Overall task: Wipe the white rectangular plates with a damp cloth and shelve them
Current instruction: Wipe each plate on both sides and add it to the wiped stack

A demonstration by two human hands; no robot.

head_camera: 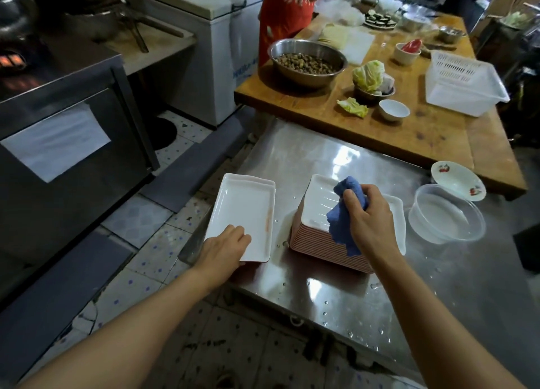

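A tall stack of white rectangular plates (317,204) stands on the steel table (336,295), its top plate wet with drops. My right hand (369,216) grips a crumpled blue cloth (340,222) over the near right part of that stack. To the left, a short pile of white plates (245,207) lies at the table's left edge, partly overhanging it. My left hand (225,247) holds the near end of this pile, fingers lying on the top plate's surface and the thumb hidden.
A clear plastic tub (447,213) and a flowered bowl (457,179) sit at the right. Behind stands a wooden table (409,134) with a steel bowl (308,62), cabbage, small bowls and a white basket (464,83). A person in a red apron stands beyond. A dark oven cabinet (64,143) is at left.
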